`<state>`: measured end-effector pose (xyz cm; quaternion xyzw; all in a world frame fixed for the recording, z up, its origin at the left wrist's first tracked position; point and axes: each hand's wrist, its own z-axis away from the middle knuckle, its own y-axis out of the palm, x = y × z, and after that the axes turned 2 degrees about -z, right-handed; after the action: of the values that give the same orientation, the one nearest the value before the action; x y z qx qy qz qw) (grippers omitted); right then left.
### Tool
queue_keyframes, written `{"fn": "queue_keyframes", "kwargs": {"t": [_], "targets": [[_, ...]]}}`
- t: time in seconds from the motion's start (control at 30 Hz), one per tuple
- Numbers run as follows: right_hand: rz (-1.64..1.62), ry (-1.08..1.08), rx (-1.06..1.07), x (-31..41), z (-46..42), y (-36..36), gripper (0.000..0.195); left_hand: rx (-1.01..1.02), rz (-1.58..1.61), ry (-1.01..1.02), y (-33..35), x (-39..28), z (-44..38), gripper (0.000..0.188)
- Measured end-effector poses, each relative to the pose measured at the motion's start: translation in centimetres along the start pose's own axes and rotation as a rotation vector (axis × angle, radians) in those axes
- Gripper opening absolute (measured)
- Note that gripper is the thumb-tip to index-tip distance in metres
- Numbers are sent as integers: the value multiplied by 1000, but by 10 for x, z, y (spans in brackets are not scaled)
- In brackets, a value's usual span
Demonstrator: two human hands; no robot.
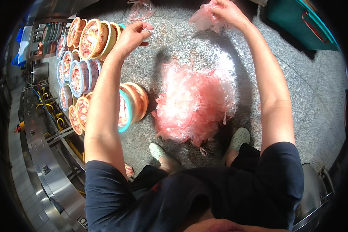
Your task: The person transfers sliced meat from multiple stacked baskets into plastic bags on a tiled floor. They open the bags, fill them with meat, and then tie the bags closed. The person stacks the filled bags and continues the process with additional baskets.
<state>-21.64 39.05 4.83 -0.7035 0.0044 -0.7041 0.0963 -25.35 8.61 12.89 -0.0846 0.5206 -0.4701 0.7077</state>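
Observation:
A crumpled pink plastic bag [204,18] hangs from my right hand [230,14] at the top of the view, its upper edge pinched between the fingers. My left hand [133,36] is raised over the floor with its fingers apart and nothing in them. Between and below my arms, a large heap of thin pink plastic bags [191,101] rests on the speckled stone floor [295,87]. Another thin plastic bag [141,10] lies on the floor just beyond my left hand.
Left of the heap stand stacked plastic colanders [79,74] holding cut raw meat, partly hidden by my left arm. A steel counter frame [50,168] with yellow hoses runs along the left. At upper right sits a teal bin [295,26]. My slippered feet [241,136] flank the heap's near side.

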Motion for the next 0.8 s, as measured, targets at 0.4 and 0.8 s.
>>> {"fn": "queue_keyframes", "kwargs": {"t": [0.4,0.8], "targets": [[-105,76,-42,26,10,-14,21,-272,344,3,95,-19,-11,26],[-430,267,-196,16,29,-35,27,-203,645,-55,10,1,41,27]]}}
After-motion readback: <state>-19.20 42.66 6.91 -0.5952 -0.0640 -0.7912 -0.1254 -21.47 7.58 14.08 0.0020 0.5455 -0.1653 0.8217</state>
